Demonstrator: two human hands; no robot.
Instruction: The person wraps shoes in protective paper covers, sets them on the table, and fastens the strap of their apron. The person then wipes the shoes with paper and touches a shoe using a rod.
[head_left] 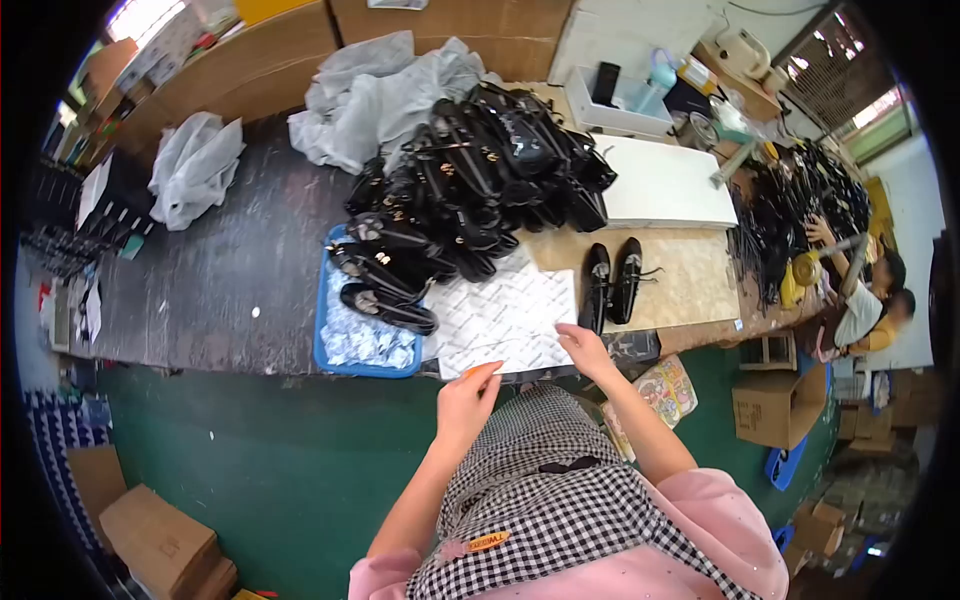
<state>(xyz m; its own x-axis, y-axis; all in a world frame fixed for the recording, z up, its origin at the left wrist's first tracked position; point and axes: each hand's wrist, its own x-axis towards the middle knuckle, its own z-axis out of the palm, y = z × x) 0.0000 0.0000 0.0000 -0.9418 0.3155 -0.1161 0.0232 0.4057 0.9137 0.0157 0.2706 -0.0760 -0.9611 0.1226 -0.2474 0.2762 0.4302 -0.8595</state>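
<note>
My left hand [467, 402] is closed at the near edge of a white sheet of printed wrapping paper [525, 325], with a small orange piece [482, 370] showing at its fingertips; its kind is too small to make out. At the sheet's right edge, my right hand [585, 352] pinches the paper between thumb and fingers. Just beyond that hand, a pair of shiny black shoes [626, 282] stands side by side. A large heap of black shoes [465, 175] lies behind the paper. One loose black shoe [385, 307] rests across a blue tray [322, 330] of crumpled paper wads.
Grey plastic sheeting [355, 105] lies behind the heap, with more to the left. A white box [665, 180] and a bin [610, 105] stand at the back right. Far right, other people sit beside piled black straps [800, 205]. Cardboard boxes [160, 540] are on the floor.
</note>
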